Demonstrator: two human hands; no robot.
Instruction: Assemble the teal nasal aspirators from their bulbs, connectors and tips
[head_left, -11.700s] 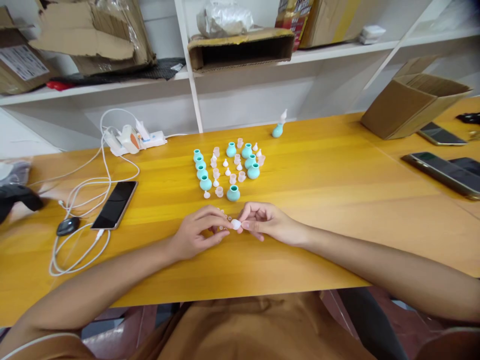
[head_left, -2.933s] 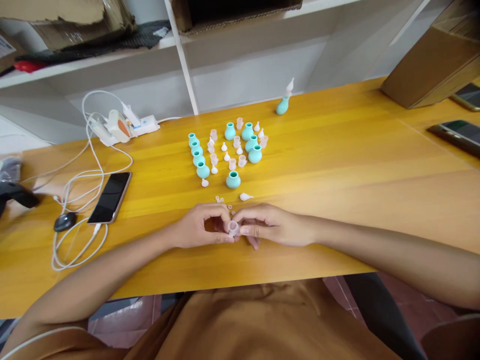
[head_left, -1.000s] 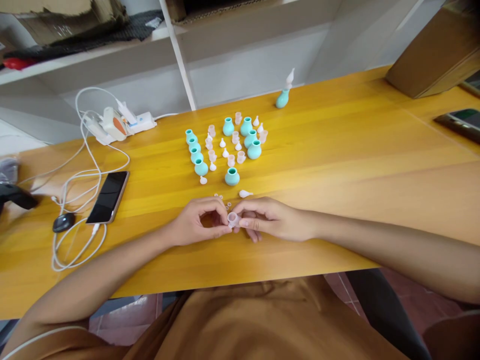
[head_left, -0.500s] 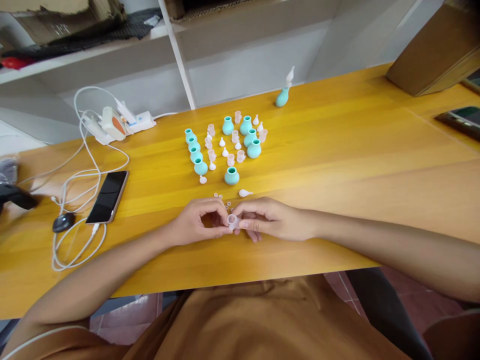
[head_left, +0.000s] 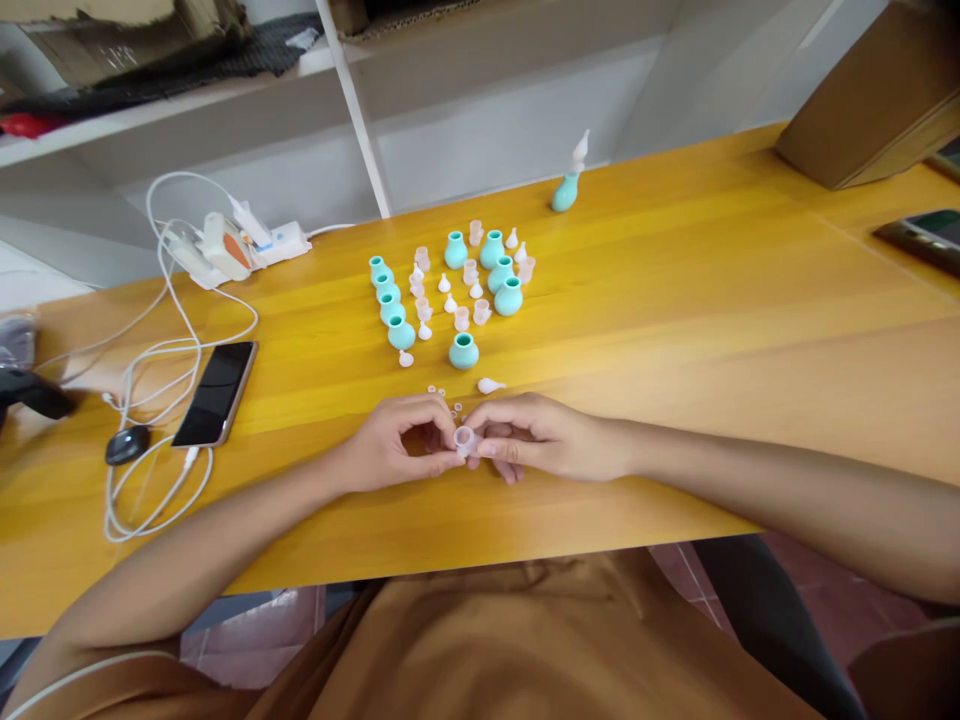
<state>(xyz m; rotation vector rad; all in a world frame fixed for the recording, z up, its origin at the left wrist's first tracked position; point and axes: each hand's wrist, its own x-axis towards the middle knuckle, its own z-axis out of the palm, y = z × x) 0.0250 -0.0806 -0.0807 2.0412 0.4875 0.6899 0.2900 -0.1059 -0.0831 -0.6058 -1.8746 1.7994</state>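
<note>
Between my two hands is a small translucent plastic cup (head_left: 464, 439) with a side stub, its round mouth facing up. My right hand (head_left: 544, 437) pinches it from the right with thumb and fingers. The thumb and forefinger of my left hand (head_left: 397, 440) close on its left edge; whether they also hold a tiny ring I cannot tell. Just beyond my fingers lie several small clear rings (head_left: 441, 392) and a white pointed tip (head_left: 490, 386) on its side. Farther back stand teal rubber bulbs (head_left: 464, 351), more translucent cups (head_left: 481, 312) and white tips (head_left: 450, 303).
An assembled nasal aspirator (head_left: 565, 190) stands at the table's back edge. On the left are a phone (head_left: 216, 393), a black mouse (head_left: 127, 445), white cables and a power strip (head_left: 285, 241). A cardboard box (head_left: 862, 110) and a dark device (head_left: 922, 242) are at right.
Both hands stay in nearly the same place, and the cup between them shifts barely, if at all. The things on the table have not moved.
</note>
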